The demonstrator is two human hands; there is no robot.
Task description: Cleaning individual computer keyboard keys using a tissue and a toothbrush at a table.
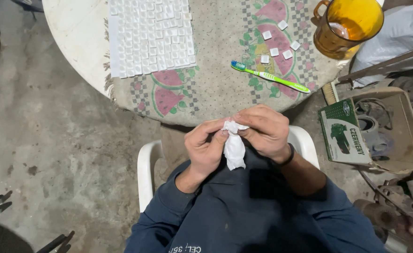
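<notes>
head | left hand [205, 149] and right hand [264, 131] both pinch a crumpled white tissue [233, 146] over the lap, just below the tabletop [77, 35] edge | green toothbrush [270, 77], white tiles [151, 35], amber mug [346, 26] on cloth

A round white table [75, 33] is standing on a stained grey concrete floor [52, 154], wearing a watermelon-patterned cloth [216, 89]. A white plastic chair [145, 168] is sitting beside it.

Both hands, left hand [206, 147] and right hand [265, 133], pinch a crumpled white tissue [233, 147] above the lap, near a green toothbrush [270, 77] on the table [75, 33].
</notes>
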